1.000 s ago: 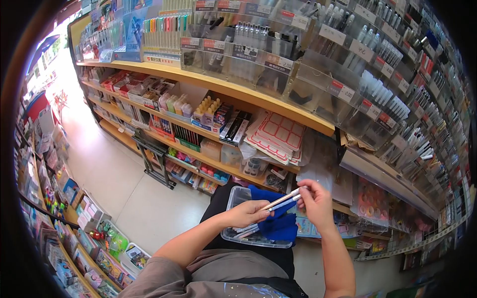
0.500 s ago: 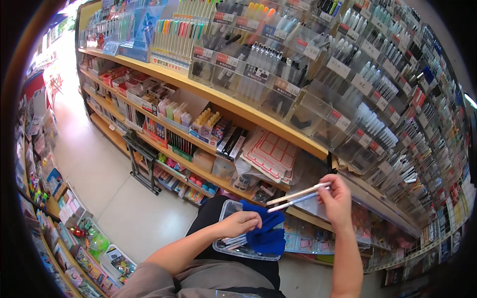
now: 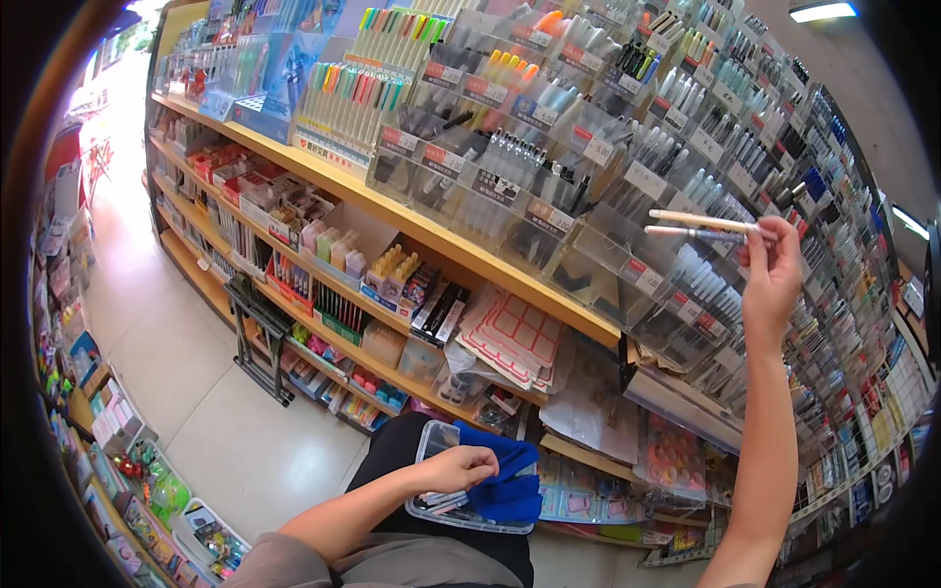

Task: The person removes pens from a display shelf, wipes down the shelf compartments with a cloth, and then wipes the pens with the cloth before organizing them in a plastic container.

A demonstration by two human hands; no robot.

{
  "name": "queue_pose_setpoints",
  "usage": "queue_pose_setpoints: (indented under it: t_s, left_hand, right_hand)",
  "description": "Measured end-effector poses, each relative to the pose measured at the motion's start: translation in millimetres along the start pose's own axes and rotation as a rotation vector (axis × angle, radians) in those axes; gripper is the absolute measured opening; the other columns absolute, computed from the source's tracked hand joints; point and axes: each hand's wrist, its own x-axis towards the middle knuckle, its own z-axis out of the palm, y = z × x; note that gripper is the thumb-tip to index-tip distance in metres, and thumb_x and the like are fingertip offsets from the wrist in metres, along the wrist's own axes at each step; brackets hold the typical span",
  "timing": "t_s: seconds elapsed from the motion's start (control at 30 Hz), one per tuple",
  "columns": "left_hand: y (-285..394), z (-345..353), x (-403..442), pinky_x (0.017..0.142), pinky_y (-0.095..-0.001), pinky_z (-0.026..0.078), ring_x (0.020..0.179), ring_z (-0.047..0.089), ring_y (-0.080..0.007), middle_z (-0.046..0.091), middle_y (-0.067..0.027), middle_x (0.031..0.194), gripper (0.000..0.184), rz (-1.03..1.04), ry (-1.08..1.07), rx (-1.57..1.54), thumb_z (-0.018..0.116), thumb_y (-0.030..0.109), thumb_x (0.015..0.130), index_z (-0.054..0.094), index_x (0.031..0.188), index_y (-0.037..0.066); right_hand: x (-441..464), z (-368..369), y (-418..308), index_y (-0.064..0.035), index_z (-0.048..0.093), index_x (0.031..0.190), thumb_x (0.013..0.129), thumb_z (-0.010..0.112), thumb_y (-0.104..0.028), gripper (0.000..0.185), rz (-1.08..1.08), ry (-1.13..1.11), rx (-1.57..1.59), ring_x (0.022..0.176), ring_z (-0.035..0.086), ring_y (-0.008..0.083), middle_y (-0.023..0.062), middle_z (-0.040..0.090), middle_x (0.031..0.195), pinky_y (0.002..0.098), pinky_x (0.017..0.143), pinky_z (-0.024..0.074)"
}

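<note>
Two slim pens, a cream one (image 3: 701,220) and a white-and-blue one (image 3: 686,233), are pinched side by side in my right hand (image 3: 772,279). It is raised in front of the clear pen compartments (image 3: 642,279) of the rack, the pens pointing left. My left hand (image 3: 459,469) is closed low over my lap, against a blue cloth (image 3: 508,475); whether its fingers grip the cloth is hidden. Under both is a clear plastic box (image 3: 423,446) on my leg, with several white pens (image 3: 443,503) lying inside.
A tiered rack of pens with price tags (image 3: 549,218) fills the right side. Below a wooden shelf edge (image 3: 470,230) sit boxed stationery and red-lined sheets (image 3: 515,338). A black folding stand (image 3: 260,338) is on the tiled floor (image 3: 186,343). Goods line the left side.
My right hand has moved up and to the right with the two pens, from above the lower shelf to the rack. My left hand stays at the box. The view has shifted slightly.
</note>
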Motion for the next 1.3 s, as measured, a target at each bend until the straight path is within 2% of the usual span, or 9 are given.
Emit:
queue_pose_setpoints:
  t_s: [0.1, 0.23, 0.47, 0.63, 0.7, 0.93, 1.03, 1.13, 1.3]
  left_hand:
    - [-1, 1, -1, 0.056, -0.0226, 0.041, 0.061, 0.045, -0.0077, 0.048, 0.0004, 0.069, 0.016, 0.019, 0.015, 0.011, 0.049, 0.016, 0.092, 0.053, 0.095, 0.001]
    - [1, 1, -4, 0.056, -0.0235, 0.043, 0.061, 0.046, -0.0086, 0.05, -0.0006, 0.069, 0.016, 0.022, 0.011, 0.022, 0.05, 0.017, 0.091, 0.053, 0.094, 0.001]
    - [2, -2, -2, 0.058, -0.0216, 0.04, 0.063, 0.044, -0.0063, 0.048, 0.0014, 0.07, 0.017, 0.009, -0.017, 0.036, 0.05, 0.017, 0.092, 0.054, 0.096, 0.002]
    - [-1, -1, -2, 0.054, -0.0236, 0.042, 0.058, 0.047, -0.0084, 0.051, -0.0005, 0.068, 0.017, 0.074, 0.009, 0.053, 0.051, 0.018, 0.09, 0.054, 0.092, 0.001]
    - [5, -1, -4, 0.057, -0.0226, 0.041, 0.061, 0.046, -0.007, 0.049, 0.0005, 0.069, 0.017, 0.036, -0.007, 0.056, 0.05, 0.018, 0.091, 0.054, 0.095, 0.002]
    - [3, -3, -6, 0.058, -0.022, 0.04, 0.062, 0.045, -0.0062, 0.049, 0.0011, 0.07, 0.017, 0.012, -0.027, 0.061, 0.049, 0.017, 0.091, 0.054, 0.096, 0.002]
    - [4, -3, -6, 0.058, -0.0223, 0.04, 0.062, 0.045, -0.0062, 0.049, 0.0012, 0.07, 0.017, 0.018, -0.019, 0.071, 0.05, 0.018, 0.091, 0.054, 0.096, 0.002]
    - [6, -3, -7, 0.057, -0.0225, 0.04, 0.062, 0.045, -0.0063, 0.049, 0.0011, 0.069, 0.018, 0.031, -0.011, 0.057, 0.05, 0.018, 0.091, 0.054, 0.095, 0.001]
    - [6, -2, -6, 0.057, -0.0227, 0.04, 0.062, 0.046, -0.0066, 0.05, 0.0009, 0.07, 0.018, 0.018, -0.012, 0.071, 0.05, 0.018, 0.091, 0.054, 0.096, 0.002]
  right_hand:
    - [14, 19, 1, -0.0053, 0.053, 0.095, 0.086, 0.055, -0.002, 0.009, -0.209, -0.01, -0.207, 0.067, 0.051, 0.009, 0.0028, 0.055, 0.076, 0.0218, 0.06, 0.0418]
    - [22, 45, -3, -0.0026, 0.051, 0.095, 0.083, 0.055, 0.001, 0.012, -0.292, -0.183, -0.177, 0.065, 0.053, 0.0161, 0.0098, 0.056, 0.075, 0.0261, 0.061, 0.0435]
    - [33, 75, -3, 0.0012, 0.053, 0.089, 0.081, 0.057, 0.0, 0.01, -0.085, -0.566, -0.058, 0.065, 0.053, 0.0141, 0.0084, 0.056, 0.071, 0.0257, 0.062, 0.0426]
    - [43, 88, -2, 0.0003, 0.054, 0.087, 0.082, 0.053, 0.001, 0.005, 0.097, -0.768, -0.055, 0.063, 0.049, 0.0085, 0.0025, 0.054, 0.068, 0.0236, 0.058, 0.0402]
    - [42, 93, 1, 0.0001, 0.054, 0.087, 0.083, 0.051, 0.0, 0.005, 0.162, -0.812, -0.039, 0.063, 0.049, 0.0082, 0.0021, 0.053, 0.068, 0.0233, 0.058, 0.04]
    - [39, 106, 18, -0.0013, 0.053, 0.088, 0.087, 0.049, -0.002, 0.005, 0.079, -0.851, -0.073, 0.061, 0.047, 0.0064, -0.0005, 0.051, 0.07, 0.0214, 0.055, 0.0405]
    - [43, 106, 12, 0.0002, 0.055, 0.085, 0.084, 0.054, -0.005, 0.006, 0.112, -0.789, -0.066, 0.06, 0.05, 0.0098, 0.003, 0.054, 0.065, 0.0255, 0.056, 0.0414]
    - [47, 104, 10, 0.0009, 0.055, 0.084, 0.084, 0.056, -0.007, 0.008, 0.034, -0.775, -0.135, 0.058, 0.05, 0.0102, 0.0032, 0.053, 0.063, 0.0256, 0.054, 0.0411]
    - [47, 106, 3, 0.0015, 0.057, 0.083, 0.084, 0.058, -0.01, 0.012, 0.099, -0.847, -0.098, 0.057, 0.049, 0.0094, 0.0034, 0.055, 0.064, 0.0259, 0.053, 0.0401]
